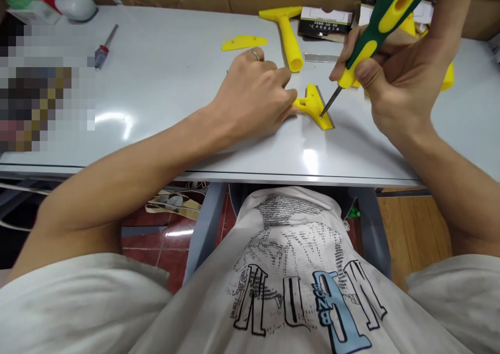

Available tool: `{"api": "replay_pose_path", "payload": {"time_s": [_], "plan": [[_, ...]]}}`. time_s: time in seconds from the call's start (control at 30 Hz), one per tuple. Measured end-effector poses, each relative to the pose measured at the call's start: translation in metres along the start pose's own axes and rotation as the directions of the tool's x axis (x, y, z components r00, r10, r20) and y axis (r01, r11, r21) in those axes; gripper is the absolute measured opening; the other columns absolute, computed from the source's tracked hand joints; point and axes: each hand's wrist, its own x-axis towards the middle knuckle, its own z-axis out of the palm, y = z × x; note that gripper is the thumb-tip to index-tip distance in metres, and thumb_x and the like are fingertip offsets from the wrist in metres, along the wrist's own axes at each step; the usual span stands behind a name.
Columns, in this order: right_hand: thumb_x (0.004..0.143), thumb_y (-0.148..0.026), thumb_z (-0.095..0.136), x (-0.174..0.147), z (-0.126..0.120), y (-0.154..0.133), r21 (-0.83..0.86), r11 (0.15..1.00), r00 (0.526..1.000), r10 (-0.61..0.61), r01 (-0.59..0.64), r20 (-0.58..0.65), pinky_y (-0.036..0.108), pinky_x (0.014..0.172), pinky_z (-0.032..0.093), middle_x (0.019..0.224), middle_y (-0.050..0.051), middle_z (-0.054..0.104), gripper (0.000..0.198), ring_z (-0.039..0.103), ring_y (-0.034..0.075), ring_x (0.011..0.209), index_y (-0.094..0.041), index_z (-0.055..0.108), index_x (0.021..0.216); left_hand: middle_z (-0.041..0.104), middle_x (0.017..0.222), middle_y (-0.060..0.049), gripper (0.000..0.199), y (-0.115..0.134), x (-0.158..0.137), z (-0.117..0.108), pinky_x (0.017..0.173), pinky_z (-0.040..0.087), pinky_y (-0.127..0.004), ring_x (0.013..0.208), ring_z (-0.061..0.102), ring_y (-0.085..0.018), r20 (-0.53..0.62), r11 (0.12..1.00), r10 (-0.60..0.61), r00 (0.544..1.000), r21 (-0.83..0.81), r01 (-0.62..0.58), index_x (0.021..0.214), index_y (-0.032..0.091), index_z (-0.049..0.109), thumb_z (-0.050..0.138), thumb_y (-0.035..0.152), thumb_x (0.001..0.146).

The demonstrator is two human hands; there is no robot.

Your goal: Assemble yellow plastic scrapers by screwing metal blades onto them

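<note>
Green-and-yellow plastic-handled screwdriver point(380, 23) tip-down on a T-shaped yellow plastic scraper point(313, 104)

The scraper is on the glossy white counter point(156, 83), its flared head turned away from the person's left hand point(260, 91). That hand, with a ring on one finger, is just left of the head; its fingers are curled closed around the handle, which they mostly hide. The right hand point(406, 83) is raised above and to the right of the scraper, thumb and fingers closed on the screwdriver. The slim metal shaft slants down to the left — its tip meets the scraper's head toward the end nearer the person.

Just beyond the scraper lies a second yellow plastic T-shaped body with a round hollow handle point(289, 39), the open end facing the person. A thin, clear or metallic flat strip point(321, 58) also lies beyond the scraper, near a black-and-white printed cardboard box point(326, 22). Beyond and to the left of the scraper is a flat yellow plastic plate with slanted ends point(245, 42). Well to the left lies a small red-and-purple-handled screwdriver point(103, 52). More yellow plastic pieces point(448, 78) sit to the right of the scraper, partly hidden behind the right hand — their shapes cannot be told.
</note>
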Motion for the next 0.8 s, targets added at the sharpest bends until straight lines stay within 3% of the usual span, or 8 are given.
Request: {"api": "replay_pose_path", "payload": {"time_s": [0.1, 0.17, 0.27, 0.33, 0.47, 0.63, 0.73, 0.8], "plan": [[0.086, -0.091, 0.082, -0.005, 0.001, -0.01, -0.053, 0.988, 0.985, -0.151, 0.147, -0.087, 0.049, 0.086, 0.071, 0.178, 0.0, 0.044, 0.103, 0.083, 0.03, 0.113, -0.052, 0.035, 0.169, 0.076, 0.105, -0.016, 0.051, 0.021, -0.001, -0.008, 0.108, 0.047, -0.058, 0.107, 0.07, -0.034, 0.06, 0.997, -0.04, 0.997, 0.071, 0.036, 0.111, 0.016, 0.086, 0.046, 0.046, 0.12], [0.094, -0.077, 0.084, -0.008, 0.0, -0.024, -0.068, 0.985, 0.984, -0.164, 0.159, -0.064, 0.048, 0.089, 0.075, 0.183, -0.002, 0.036, 0.086, 0.082, 0.023, 0.102, -0.05, 0.046, 0.166, 0.076, 0.106, -0.017, 0.047, 0.032, -0.001, -0.011, 0.108, 0.048, -0.055, 0.106, 0.07, -0.032, 0.092, 0.994, -0.051, 0.994, 0.097, 0.042, 0.111, 0.008, 0.083, 0.048, 0.038, 0.121], [0.097, -0.073, 0.083, -0.009, -0.003, -0.042, -0.012, 0.988, 0.988, -0.155, 0.155, 0.011, 0.048, 0.093, 0.077, 0.18, -0.004, 0.039, 0.074, 0.081, 0.021, 0.098, -0.052, 0.056, 0.163, 0.075, 0.104, -0.015, 0.041, 0.035, 0.0, -0.01, 0.108, 0.048, -0.053, 0.106, 0.071, -0.031, 0.08, 0.996, -0.038, 0.996, 0.088, 0.031, 0.109, 0.009, 0.082, 0.052, 0.034, 0.12], [0.095, -0.075, 0.083, -0.008, -0.008, -0.046, 0.008, 0.994, 0.992, -0.112, 0.112, 0.051, 0.049, 0.096, 0.076, 0.184, -0.006, 0.036, 0.076, 0.081, 0.024, 0.106, -0.054, 0.056, 0.162, 0.075, 0.103, -0.014, 0.038, 0.032, 0.002, -0.007, 0.104, 0.048, -0.052, 0.104, 0.071, -0.032, 0.064, 0.996, -0.019, 0.998, 0.094, 0.012, 0.107, 0.013, 0.083, 0.054, 0.033, 0.119], [0.083, -0.084, 0.087, -0.006, -0.018, -0.048, -0.028, 0.998, 0.995, 0.061, -0.059, 0.083, 0.053, 0.098, 0.075, 0.194, -0.006, 0.028, 0.103, 0.079, 0.034, 0.125, -0.057, 0.041, 0.171, 0.075, 0.1, -0.013, 0.033, 0.034, 0.004, -0.005, 0.094, 0.047, -0.048, 0.096, 0.07, -0.031, 0.05, 0.987, 0.009, 0.999, 0.157, -0.016, 0.115, 0.016, 0.085, 0.056, 0.031, 0.118], [0.077, -0.082, 0.091, 0.003, -0.028, -0.046, 0.093, 0.986, 0.99, 0.14, -0.14, 0.01, 0.055, 0.1, 0.071, 0.148, 0.002, 0.078, 0.117, 0.08, 0.035, 0.121, -0.057, 0.031, 0.174, 0.078, 0.103, -0.014, 0.03, 0.046, 0.002, -0.008, 0.078, 0.045, -0.04, 0.094, 0.072, -0.031, 0.107, 0.972, -0.004, 0.994, 0.234, -0.021, 0.132, 0.016, 0.082, 0.06, 0.034, 0.12], [0.076, -0.077, 0.092, 0.011, -0.035, -0.028, 0.086, 0.993, 0.99, 0.092, -0.083, -0.103, 0.052, 0.089, 0.069, 0.117, 0.0, 0.083, 0.106, 0.081, 0.031, 0.097, -0.056, 0.041, 0.167, 0.08, 0.111, -0.016, 0.031, 0.047, -0.001, -0.012, 0.079, 0.05, -0.04, 0.102, 0.074, -0.033, 0.077, 0.969, 0.011, 0.997, 0.244, -0.03, 0.137, 0.016, 0.08, 0.064, 0.036, 0.119], [0.07, -0.082, 0.093, 0.014, -0.038, -0.013, -0.043, 0.999, 0.98, 0.016, -0.025, -0.197, 0.047, 0.071, 0.063, 0.098, 0.0, 0.081, 0.106, 0.077, 0.028, 0.079, -0.049, 0.05, 0.161, 0.081, 0.117, -0.017, 0.036, 0.05, -0.004, -0.018, 0.081, 0.054, -0.04, 0.109, 0.074, -0.033, -0.025, 0.973, 0.075, 0.997, 0.221, -0.068, 0.146, 0.015, 0.076, 0.065, 0.035, 0.118]]}}
